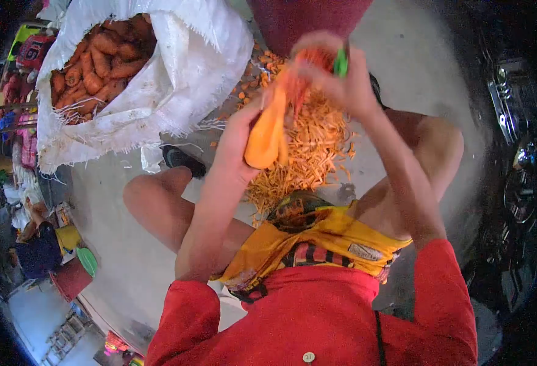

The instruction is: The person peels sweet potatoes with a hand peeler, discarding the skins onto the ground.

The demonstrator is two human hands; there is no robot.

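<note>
In the head view my left hand (pixel 244 137) is wrapped round a thick, partly peeled orange carrot (pixel 263 145), its blunt end tilted down towards me. My right hand (pixel 355 85) grips a green-handled peeler (pixel 340 63) at the carrot's far end. Motion smears that hand's fingers, and the blade cannot be made out. A strip of peel hangs along the carrot's side. Below both hands, a heap of carrot peelings (pixel 317 146) lies on the floor between my legs.
A white woven sack (pixel 186 79) of unpeeled carrots (pixel 101 64) stands open at the upper left. Cut carrot pieces (pixel 244 91) lie beside it. A dark red tub (pixel 308 15) stands ahead. Another person (pixel 40 253) sits at the far left, and shiny metal items line the right.
</note>
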